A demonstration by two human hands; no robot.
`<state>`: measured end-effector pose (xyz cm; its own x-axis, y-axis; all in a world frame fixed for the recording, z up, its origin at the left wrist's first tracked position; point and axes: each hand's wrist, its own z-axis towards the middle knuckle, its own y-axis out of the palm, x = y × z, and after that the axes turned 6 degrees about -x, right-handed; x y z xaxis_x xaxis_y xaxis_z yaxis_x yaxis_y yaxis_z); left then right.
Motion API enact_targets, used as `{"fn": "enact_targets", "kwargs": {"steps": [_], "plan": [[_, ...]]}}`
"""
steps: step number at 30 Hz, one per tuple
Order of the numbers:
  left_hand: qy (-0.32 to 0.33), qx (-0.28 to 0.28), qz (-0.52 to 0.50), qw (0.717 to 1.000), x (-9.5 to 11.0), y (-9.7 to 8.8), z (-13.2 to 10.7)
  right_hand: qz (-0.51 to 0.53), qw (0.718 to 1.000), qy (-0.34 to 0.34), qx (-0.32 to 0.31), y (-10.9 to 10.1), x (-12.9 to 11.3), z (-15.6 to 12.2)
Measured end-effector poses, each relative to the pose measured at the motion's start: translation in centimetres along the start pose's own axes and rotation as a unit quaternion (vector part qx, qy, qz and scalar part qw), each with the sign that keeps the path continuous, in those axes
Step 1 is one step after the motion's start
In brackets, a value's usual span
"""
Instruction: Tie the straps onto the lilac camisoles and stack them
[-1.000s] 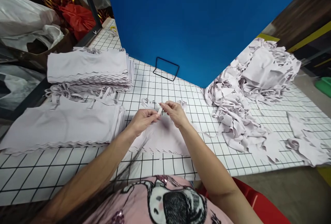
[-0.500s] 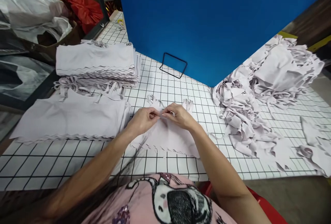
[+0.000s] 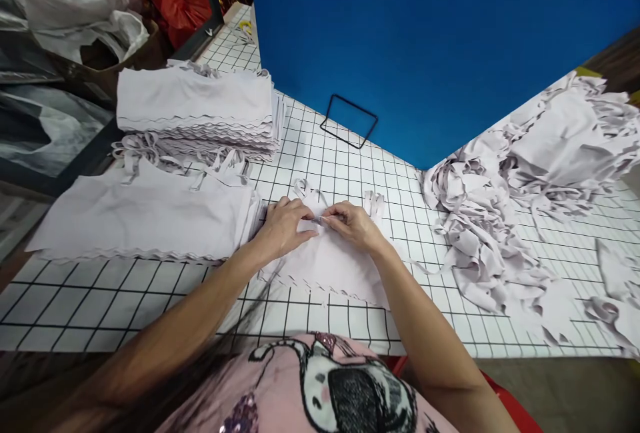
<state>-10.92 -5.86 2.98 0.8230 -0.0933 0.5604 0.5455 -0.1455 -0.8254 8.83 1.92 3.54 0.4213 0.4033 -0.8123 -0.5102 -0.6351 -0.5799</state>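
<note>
A pale lilac-white camisole top (image 3: 335, 260) with thin looped straps lies flat on the grid-patterned tabletop in front of me. My right hand (image 3: 353, 225) pinches its top edge near the middle between thumb and fingers. My left hand (image 3: 285, 225) rests over the garment's left side, thumb and forefinger apart, their tips close to the pinched spot. A small bit of fabric shows between the two hands. Just left of my left hand is a stack of similar camisole tops (image 3: 150, 213), wavy hems toward me.
Behind that stack stands a taller pile of folded tops (image 3: 195, 100). A heap of loose pale fabric pieces (image 3: 480, 246) spreads over the right side. A tall blue panel (image 3: 400, 53) rises at the back, with a black wire frame (image 3: 350, 121) before it. Plastic bags (image 3: 70, 13) fill the left.
My left hand has loosened from a pinch, its thumb and forefinger now apart. My right hand still pinches the top edge. The view has shifted slightly.
</note>
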Motion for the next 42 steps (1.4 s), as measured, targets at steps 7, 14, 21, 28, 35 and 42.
{"fn": "enact_targets", "kwargs": {"steps": [7,14,21,28,35,42], "plan": [[-0.024,-0.009,-0.071,0.997,0.5,0.1,0.2,-0.011,0.999,-0.041,0.015,0.7,-0.2,-0.5],[-0.026,0.025,-0.102,0.994,0.5,0.7,0.3,-0.017,0.998,-0.058,0.020,1.5,0.0,-0.3],[-0.033,0.026,-0.090,0.995,0.6,0.8,0.5,-0.037,0.997,-0.066,0.015,1.7,0.5,-0.3],[-0.030,0.023,-0.078,0.996,0.5,0.9,0.6,-0.089,0.994,-0.068,0.003,1.3,-0.2,-0.5],[-0.031,0.011,-0.068,0.997,0.5,0.9,0.7,-0.174,0.981,-0.085,0.004,1.3,-0.9,-0.4],[-0.027,-0.010,-0.071,0.997,0.6,0.7,0.7,-0.282,0.952,-0.114,-0.009,1.1,-0.2,-0.5]]}}
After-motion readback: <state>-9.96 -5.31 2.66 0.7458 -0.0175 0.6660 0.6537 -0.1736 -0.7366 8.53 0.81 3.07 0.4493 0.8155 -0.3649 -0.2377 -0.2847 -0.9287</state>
